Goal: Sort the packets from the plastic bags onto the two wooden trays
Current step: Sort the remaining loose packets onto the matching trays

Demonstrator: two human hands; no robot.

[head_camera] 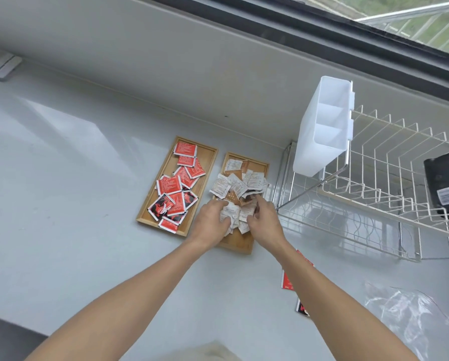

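Fingers of both hands were curled into the heap of pale packets (237, 188) on the right wooden tray (260, 165), the left hand (210, 222) closed around a crumpled bunch at the heap's near-left edge and the right hand (263, 220) pinching packets at its near-right edge, so that the bunch lay pressed between the two hands. Whether they were gathering or releasing that bunch could not be told. Most of the sorting looked done: the left wooden tray (205, 152) held a loose spread of red packets (178, 188), some showing black-and-red faces, and the right tray held only white and brownish ones, piled high and spilling toward its right rim. What seemed left lay on the counter (62, 204) near the right forearm: a red packet (287, 281) and a black-and-red packet (302, 307), each partly hidden by the arm and well apart from either tray. A crumpled clear plastic bag (405, 306) lay farther right, apparently empty, though its folds made that uncertain. Those stray packets probably belonged on the left tray.
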